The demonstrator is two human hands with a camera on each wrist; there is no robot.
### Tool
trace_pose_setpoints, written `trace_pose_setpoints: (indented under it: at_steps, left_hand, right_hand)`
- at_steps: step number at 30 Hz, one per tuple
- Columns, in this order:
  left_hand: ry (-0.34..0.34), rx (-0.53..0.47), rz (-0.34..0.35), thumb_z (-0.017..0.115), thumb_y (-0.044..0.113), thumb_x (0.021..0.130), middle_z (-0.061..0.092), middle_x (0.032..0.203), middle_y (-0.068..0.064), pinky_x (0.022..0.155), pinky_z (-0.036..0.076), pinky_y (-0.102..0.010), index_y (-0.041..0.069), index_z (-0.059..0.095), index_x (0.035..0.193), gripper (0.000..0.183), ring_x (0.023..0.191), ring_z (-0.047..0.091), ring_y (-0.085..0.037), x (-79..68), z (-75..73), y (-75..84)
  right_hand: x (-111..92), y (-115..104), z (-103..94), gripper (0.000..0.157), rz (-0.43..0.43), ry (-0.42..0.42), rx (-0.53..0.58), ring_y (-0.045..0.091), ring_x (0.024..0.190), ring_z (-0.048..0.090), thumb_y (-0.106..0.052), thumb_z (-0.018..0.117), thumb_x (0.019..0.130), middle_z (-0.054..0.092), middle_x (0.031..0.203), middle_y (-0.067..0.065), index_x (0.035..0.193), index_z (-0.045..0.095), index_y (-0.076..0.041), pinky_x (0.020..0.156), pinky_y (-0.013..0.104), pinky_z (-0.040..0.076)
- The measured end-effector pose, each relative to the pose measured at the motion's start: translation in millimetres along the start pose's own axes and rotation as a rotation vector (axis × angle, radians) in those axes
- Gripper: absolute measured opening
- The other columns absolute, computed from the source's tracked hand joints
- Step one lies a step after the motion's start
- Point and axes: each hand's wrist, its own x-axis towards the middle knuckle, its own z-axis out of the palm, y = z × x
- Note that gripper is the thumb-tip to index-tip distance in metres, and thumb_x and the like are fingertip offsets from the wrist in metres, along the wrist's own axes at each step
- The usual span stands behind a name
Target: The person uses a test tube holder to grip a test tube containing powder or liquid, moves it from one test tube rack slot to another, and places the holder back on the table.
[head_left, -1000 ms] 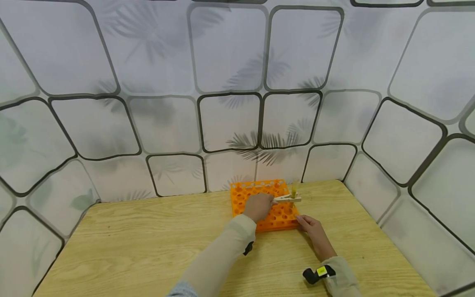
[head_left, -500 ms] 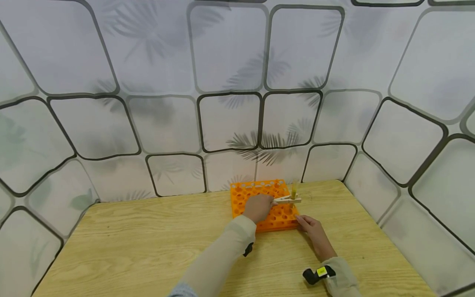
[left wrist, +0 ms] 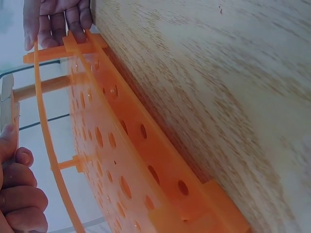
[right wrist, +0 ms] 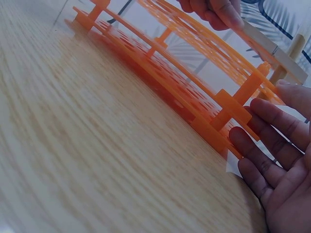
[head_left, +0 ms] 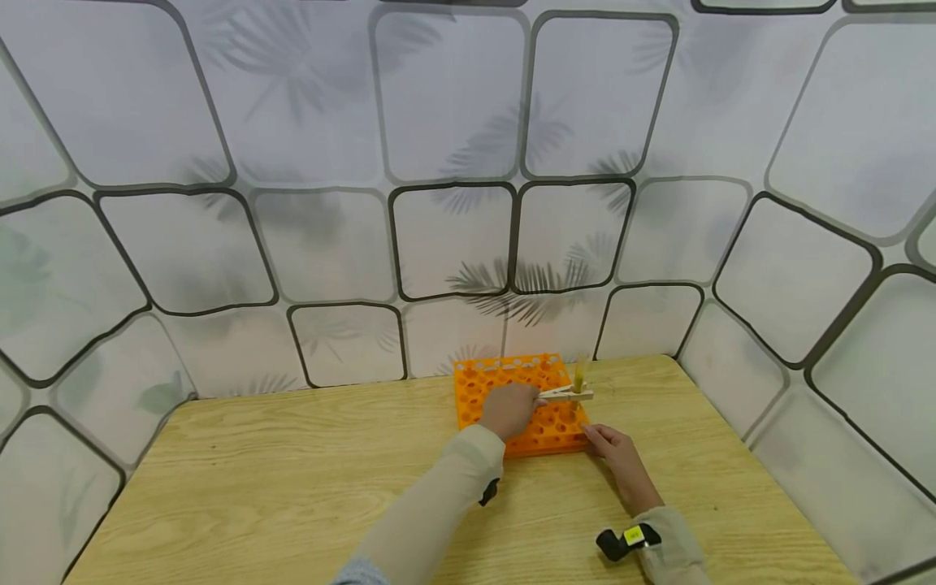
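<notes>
An orange test tube rack (head_left: 544,439) with rows of round holes stands at the back of the wooden table. My left hand (head_left: 509,410), above the rack, grips a wooden test tube clamp (head_left: 566,394). The clamp's far end sits around a test tube (head_left: 579,377) with yellowish contents, and the tube stands upright at the rack's right side. In the left wrist view the tube's lower part (left wrist: 46,86) reaches into the rack. My right hand (head_left: 620,459) holds the rack's front right corner, its thumb at the top plate and its fingers (right wrist: 274,119) against the end.
The wooden table (head_left: 292,471) stretches to the left and in front of the rack. A patterned pale curtain (head_left: 453,236) rises right behind the table's back edge and along both sides. A black wrist camera (head_left: 617,543) sits on the right sleeve.
</notes>
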Motion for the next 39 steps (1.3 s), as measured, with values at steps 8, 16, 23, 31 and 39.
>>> trace_pose_setpoints:
  at_steps: [8,16,23,31,39]
  left_hand:
    - [0.017,0.016,0.015,0.05,0.04,0.095,0.035,0.049,0.005,0.04,0.024,-0.022,0.017,0.05,0.067,0.036,0.04,0.031,-0.008,-2.1,-0.1,-0.2]
    - [0.018,0.027,0.028,0.049,0.039,0.095,0.043,0.052,0.004,0.041,0.028,-0.022,0.017,0.053,0.07,0.034,0.041,0.039,-0.008,-5.4,-5.0,2.3]
    - [0.003,-0.002,0.021,0.05,0.039,0.095,0.042,0.052,0.003,0.041,0.028,-0.022,0.017,0.054,0.071,0.033,0.041,0.038,-0.009,-5.1,-5.2,2.7]
    - [0.021,0.01,0.019,0.05,0.04,0.095,0.044,0.052,0.004,0.04,0.029,-0.022,0.017,0.056,0.071,0.034,0.041,0.038,-0.008,-5.0,-3.3,2.9]
    - [0.023,-0.002,0.022,0.049,0.041,0.096,0.034,0.05,0.005,0.041,0.027,-0.022,0.018,0.049,0.067,0.037,0.041,0.033,-0.008,-5.8,-2.5,2.4]
  right_hand:
    - [-2.2,-1.1,0.6,0.042,0.008,0.002,0.001,0.001,0.085,0.056,-0.039,0.052,0.096,0.06,0.092,-0.011,0.108,0.062,0.001,0.079,0.018,0.046]
    - [-2.1,-1.1,0.2,0.045,0.017,-0.003,0.031,0.003,0.087,0.057,-0.042,0.054,0.094,0.061,0.094,-0.01,0.108,0.062,0.0,0.08,0.019,0.047]
    - [-2.0,-0.7,-0.2,0.041,0.012,-0.013,0.043,0.004,0.087,0.058,-0.041,0.054,0.094,0.061,0.091,-0.011,0.104,0.063,-0.002,0.079,0.02,0.047]
    - [-2.6,-1.9,-0.8,0.043,0.014,-0.012,0.041,0.002,0.087,0.057,-0.042,0.054,0.094,0.061,0.092,-0.012,0.107,0.063,-0.002,0.08,0.019,0.046]
    - [-2.4,-2.3,-0.2,0.042,0.023,0.001,0.034,0.002,0.087,0.057,-0.043,0.054,0.094,0.061,0.091,-0.012,0.105,0.063,-0.003,0.08,0.02,0.046]
